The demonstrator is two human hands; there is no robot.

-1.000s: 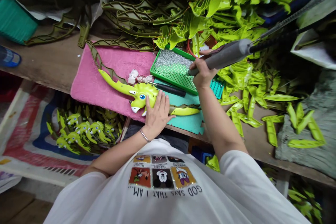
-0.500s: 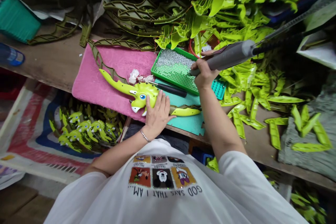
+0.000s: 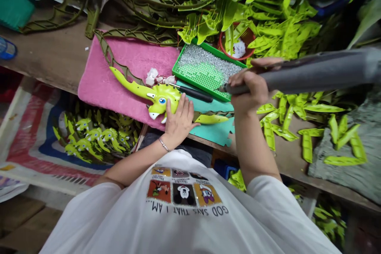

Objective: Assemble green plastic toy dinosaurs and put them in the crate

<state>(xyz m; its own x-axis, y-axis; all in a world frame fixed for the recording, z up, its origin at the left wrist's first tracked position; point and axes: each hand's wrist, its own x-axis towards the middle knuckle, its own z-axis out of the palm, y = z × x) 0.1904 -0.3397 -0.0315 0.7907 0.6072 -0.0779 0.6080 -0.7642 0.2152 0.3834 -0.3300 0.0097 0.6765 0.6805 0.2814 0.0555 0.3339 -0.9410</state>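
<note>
Carefully, our left hand (image 3: 178, 123) lies spread over the green toy dinosaur (image 3: 163, 97) on the pink towel (image 3: 127, 57). Our right hand (image 3: 248, 89) grips a gray power tool (image 3: 312, 72) beside the towel; one slip of its tip could scratch the toy.

Toy dinosaur (image 3: 169, 93) on towel (image 3: 98, 91), beside tray (image 3: 214, 51)

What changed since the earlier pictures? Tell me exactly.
The right hand moved rightward, swinging the grey pen-shaped tool level while keeping hold of it, its tip still over the green perforated tray. The left hand stayed pressed on the lime-green plastic dinosaur; nothing was let go.
</note>
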